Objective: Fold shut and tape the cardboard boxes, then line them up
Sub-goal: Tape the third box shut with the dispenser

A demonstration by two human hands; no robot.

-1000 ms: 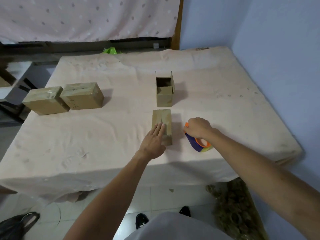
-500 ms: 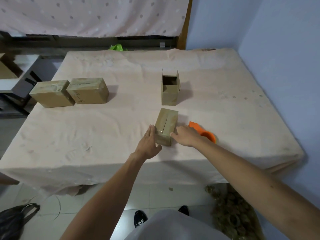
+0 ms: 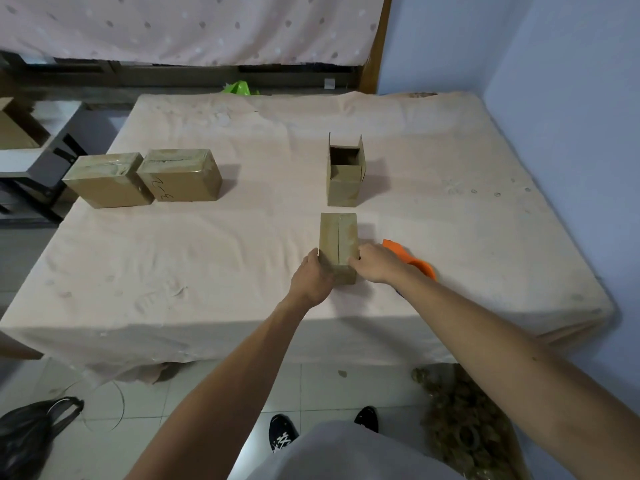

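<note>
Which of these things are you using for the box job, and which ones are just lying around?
For the job: closed box, held by the left hand and right hand; open box; left taped box; marked taped box; orange tape dispenser.

Just lying about: green thing behind the table; black bag and brown heap on the floor.

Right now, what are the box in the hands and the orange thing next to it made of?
The box looks like matte brown cardboard: dull surface, seam between folded flaps. The orange thing, likely a tape dispenser, seems smooth plastic, bright and even-coloured; the right hand hides part.
</note>
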